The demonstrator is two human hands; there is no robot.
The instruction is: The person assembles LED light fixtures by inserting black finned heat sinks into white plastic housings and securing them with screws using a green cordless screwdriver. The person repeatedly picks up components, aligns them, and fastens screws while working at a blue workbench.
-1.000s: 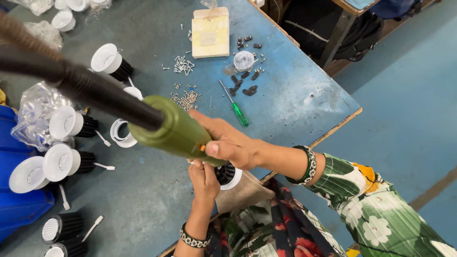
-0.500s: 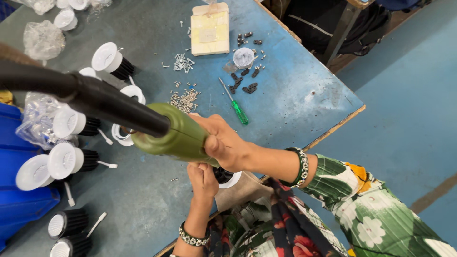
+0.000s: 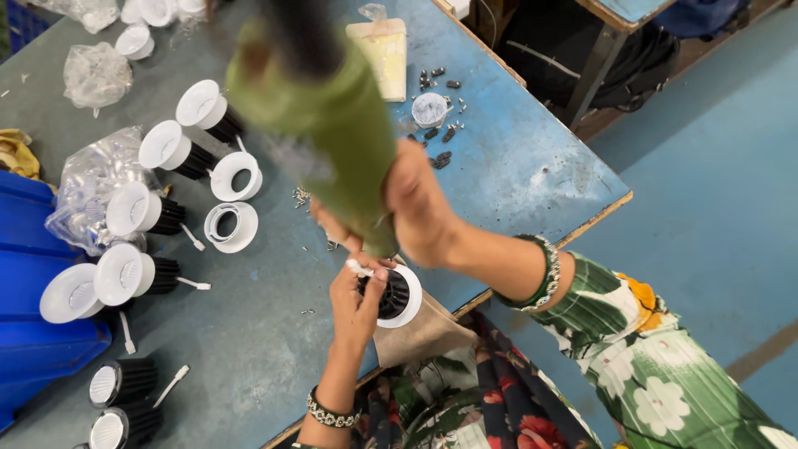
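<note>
My right hand (image 3: 420,212) grips a green electric screwdriver (image 3: 332,125) that hangs from a black cord and points down, blurred and close to the camera. Beneath its tip, my left hand (image 3: 357,303) holds a round downlight (image 3: 397,295) with a white rim and a black finned body at the table's near edge. The left fingers pinch a small white part against the lamp. The screwdriver's tip is hidden behind my hands.
Several finished white-rimmed downlights (image 3: 154,216) lie at the left on the blue-grey table (image 3: 515,166). Two loose white rings (image 3: 231,224), plastic bags (image 3: 96,75), loose screws and black clips (image 3: 436,137), a cream box (image 3: 382,46) and blue crates (image 3: 33,291) are around.
The screwdriver has swung from a slanted position toward upright, nearer the camera. My right hand moved with it above the lamp. The view shifted a little.
</note>
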